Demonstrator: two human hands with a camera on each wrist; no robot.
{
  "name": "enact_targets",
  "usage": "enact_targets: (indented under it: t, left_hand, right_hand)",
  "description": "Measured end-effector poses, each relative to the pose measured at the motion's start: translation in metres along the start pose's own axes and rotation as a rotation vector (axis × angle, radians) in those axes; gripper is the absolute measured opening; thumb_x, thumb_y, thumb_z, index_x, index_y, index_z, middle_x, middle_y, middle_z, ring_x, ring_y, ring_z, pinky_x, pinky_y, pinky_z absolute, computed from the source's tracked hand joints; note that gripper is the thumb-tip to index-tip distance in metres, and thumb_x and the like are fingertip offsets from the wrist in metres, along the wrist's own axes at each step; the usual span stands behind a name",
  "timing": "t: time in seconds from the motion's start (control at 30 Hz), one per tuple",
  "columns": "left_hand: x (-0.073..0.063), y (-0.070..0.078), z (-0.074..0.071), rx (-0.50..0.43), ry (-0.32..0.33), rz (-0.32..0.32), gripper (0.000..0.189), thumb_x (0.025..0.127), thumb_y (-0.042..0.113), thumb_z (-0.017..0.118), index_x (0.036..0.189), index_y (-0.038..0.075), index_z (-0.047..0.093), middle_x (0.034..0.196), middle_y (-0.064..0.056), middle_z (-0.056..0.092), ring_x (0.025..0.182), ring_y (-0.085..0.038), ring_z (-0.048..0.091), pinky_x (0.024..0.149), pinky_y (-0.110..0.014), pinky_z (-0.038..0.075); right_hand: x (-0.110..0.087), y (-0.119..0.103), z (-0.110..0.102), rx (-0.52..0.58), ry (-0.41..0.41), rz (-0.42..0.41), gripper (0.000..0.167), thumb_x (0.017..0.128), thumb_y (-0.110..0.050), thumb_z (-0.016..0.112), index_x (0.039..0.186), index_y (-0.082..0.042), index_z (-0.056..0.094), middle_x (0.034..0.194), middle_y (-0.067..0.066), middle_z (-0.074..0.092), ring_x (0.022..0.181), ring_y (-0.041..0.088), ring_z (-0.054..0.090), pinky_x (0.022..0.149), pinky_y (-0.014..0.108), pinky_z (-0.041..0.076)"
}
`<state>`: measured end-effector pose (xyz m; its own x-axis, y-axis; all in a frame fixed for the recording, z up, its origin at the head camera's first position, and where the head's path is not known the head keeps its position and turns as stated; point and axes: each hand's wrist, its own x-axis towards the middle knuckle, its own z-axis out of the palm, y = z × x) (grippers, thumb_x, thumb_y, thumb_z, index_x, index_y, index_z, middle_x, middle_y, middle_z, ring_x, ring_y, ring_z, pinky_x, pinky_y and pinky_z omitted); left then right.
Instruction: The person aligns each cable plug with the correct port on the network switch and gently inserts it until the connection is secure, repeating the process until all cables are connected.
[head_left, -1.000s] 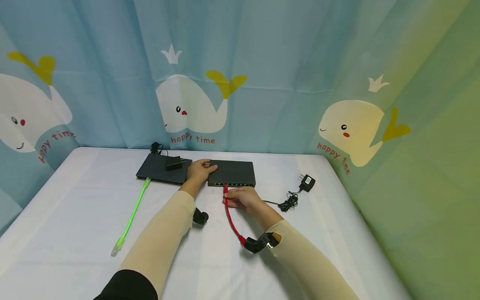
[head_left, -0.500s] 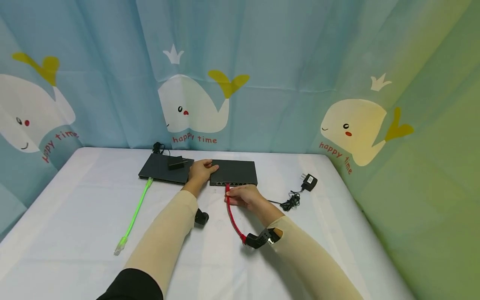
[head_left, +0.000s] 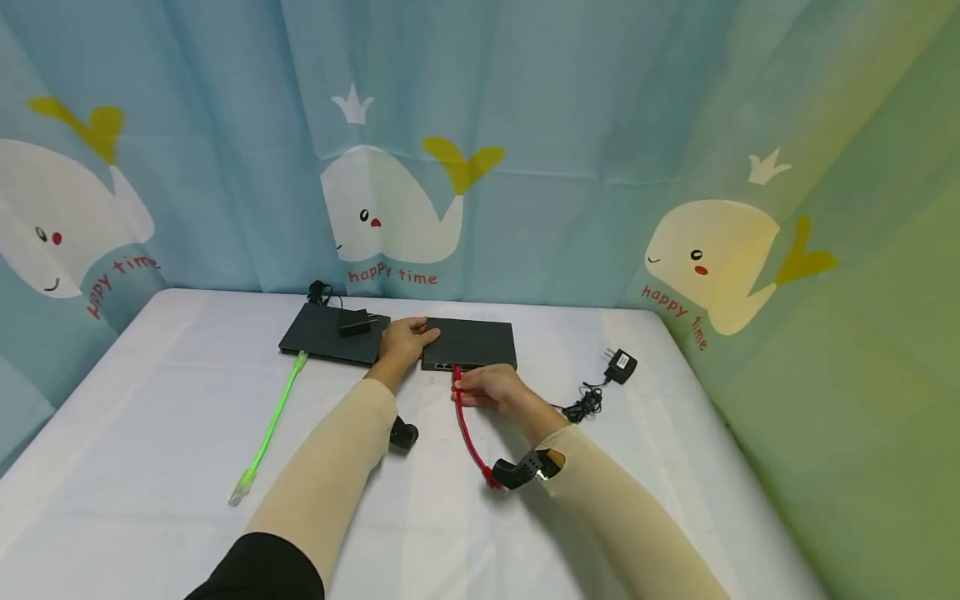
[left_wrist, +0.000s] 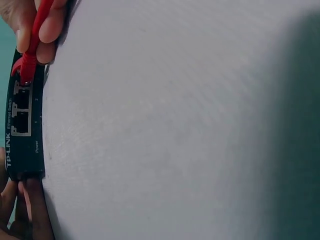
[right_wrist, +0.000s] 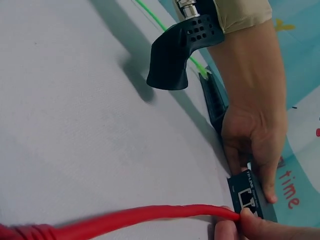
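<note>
My left hand [head_left: 402, 340] grips the left end of a black TP-LINK Ethernet switch [head_left: 472, 343], thumb on its top. Between thumb and fingers, my right hand [head_left: 491, 387] pinches one end of a short red network cable [head_left: 467, 433]. In the left wrist view, the red plug [left_wrist: 28, 70] sits right at a port in the front row, and two ports beside it are bare. The cable's other end hangs near the black camera mount on my right wrist. In the right wrist view, the red cable [right_wrist: 150, 215] runs across to the switch front [right_wrist: 241, 192].
A second flat black box [head_left: 326, 340] lies to the left, with a black power adapter [head_left: 355, 325] on top. A green network cable [head_left: 273, 417] extends from its front edge. Another adapter [head_left: 621, 367] with a bundled cord [head_left: 583, 404] lies at right. A curtain [head_left: 562, 167] hangs behind the table.
My right hand has moved slightly forward with the red cable and now overlaps part of the switch's front edge. My left hand keeps its hold; the view has shifted a little.
</note>
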<state>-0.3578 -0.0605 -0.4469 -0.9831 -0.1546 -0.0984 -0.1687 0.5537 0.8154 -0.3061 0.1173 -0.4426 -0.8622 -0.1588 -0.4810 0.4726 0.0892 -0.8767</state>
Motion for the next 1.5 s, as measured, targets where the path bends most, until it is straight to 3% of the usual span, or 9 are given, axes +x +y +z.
enact_targets:
  t: [0.77, 1.5]
  left_hand:
    - [-0.007, 0.007, 0.0, -0.034, 0.03, -0.05, 0.046, 0.093, 0.036, 0.069, 0.134, 0.017, 0.063, 0.128, -0.005, 0.066, 0.122, -0.025, 0.057, 0.107, -0.043, 0.044]
    - [-0.01, 0.009, 0.0, -0.079, 0.062, -0.075, 0.039, 0.093, 0.028, 0.07, 0.129, 0.013, 0.067, 0.121, -0.008, 0.069, 0.117, -0.026, 0.06, 0.104, -0.041, 0.046]
  right_hand:
    - [-0.001, 0.004, -0.001, -0.018, 0.017, 0.009, 0.025, 0.09, -0.001, 0.069, 0.112, 0.01, 0.068, 0.077, 0.007, 0.074, 0.064, 0.011, 0.07, 0.061, 0.023, 0.06]
    - [-0.022, 0.016, -0.006, -0.076, -0.017, -0.041, 0.023, 0.091, 0.0, 0.066, 0.11, 0.012, 0.068, 0.078, 0.007, 0.073, 0.067, 0.011, 0.07, 0.063, 0.025, 0.06]
